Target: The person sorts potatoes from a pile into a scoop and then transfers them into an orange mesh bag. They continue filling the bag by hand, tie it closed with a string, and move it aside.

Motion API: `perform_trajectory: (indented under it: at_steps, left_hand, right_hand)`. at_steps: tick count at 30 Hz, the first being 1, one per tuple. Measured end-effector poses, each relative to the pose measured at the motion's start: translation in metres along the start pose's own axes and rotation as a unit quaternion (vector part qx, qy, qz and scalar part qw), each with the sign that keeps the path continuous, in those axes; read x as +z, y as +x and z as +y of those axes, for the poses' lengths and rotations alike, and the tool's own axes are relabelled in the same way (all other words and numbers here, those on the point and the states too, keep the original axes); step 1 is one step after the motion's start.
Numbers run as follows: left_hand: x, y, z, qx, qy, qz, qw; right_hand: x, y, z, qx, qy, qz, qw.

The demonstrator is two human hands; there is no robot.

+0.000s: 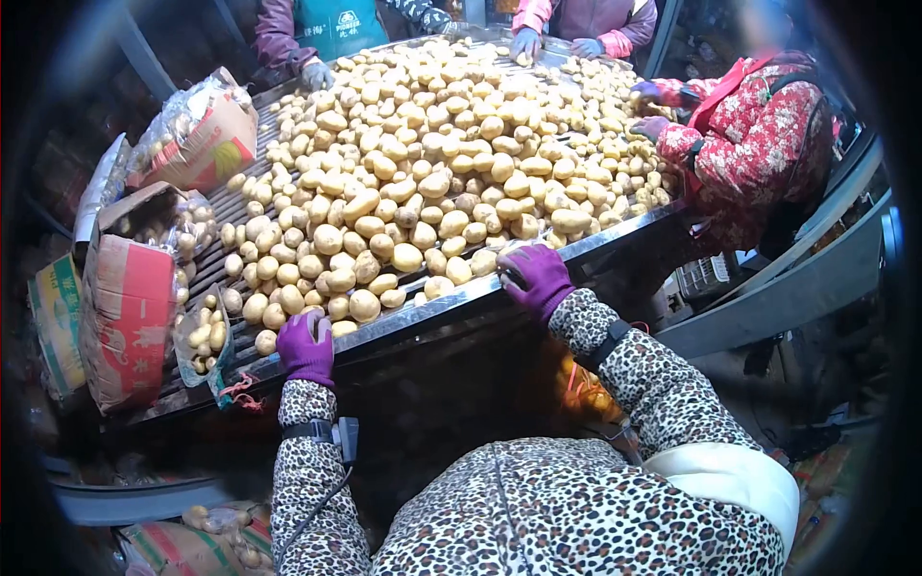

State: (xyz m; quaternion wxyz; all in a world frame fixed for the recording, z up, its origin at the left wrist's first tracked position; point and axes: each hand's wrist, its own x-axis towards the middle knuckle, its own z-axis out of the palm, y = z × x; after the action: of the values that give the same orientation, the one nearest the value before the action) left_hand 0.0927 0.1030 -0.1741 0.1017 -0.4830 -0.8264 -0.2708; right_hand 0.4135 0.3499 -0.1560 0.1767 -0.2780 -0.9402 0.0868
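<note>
A wide metal sorting table [403, 324] of rollers carries a dense bed of yellow potatoes [432, 163]. My left hand [305, 348], in a purple glove, rests on the near rim with its fingers curled, beside a potato [267, 341] at the edge. My right hand [536, 278], also purple-gloved, lies on the rim further right, fingers bent over the edge next to the nearest potatoes [440, 286]. Neither hand visibly holds a potato. Both sleeves are leopard-patterned.
Cardboard boxes lined with plastic and holding potatoes stand at the left: one [130, 307] near, one [202, 134] farther. Other people work around the table: gloved hands [317, 72] at the far side, another pair [526, 43] there, and a person in red floral [759, 144] at right.
</note>
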Motion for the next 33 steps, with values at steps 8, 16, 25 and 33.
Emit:
perform_trajectory:
  at_steps: [8, 16, 25, 33]
  left_hand:
    - [0.000, 0.008, 0.002, 0.000, 0.016, 0.018, 1.000]
    - [-0.008, 0.008, 0.002, 0.024, -0.012, 0.054, 0.998]
    - [-0.014, -0.007, -0.030, -0.191, -0.440, 0.192, 0.856]
    - [-0.010, -0.003, -0.042, -0.204, -0.277, 0.153, 0.927]
  right_hand:
    - [0.038, 0.030, 0.001, 0.069, 0.018, 0.107, 0.992]
    - [0.027, 0.036, -0.008, 0.134, 0.020, 0.069, 0.988]
    - [0.025, 0.043, 0.007, 0.116, 0.125, -0.008, 0.985]
    - [-0.029, 0.117, 0.005, 0.047, 0.164, -0.304, 0.937]
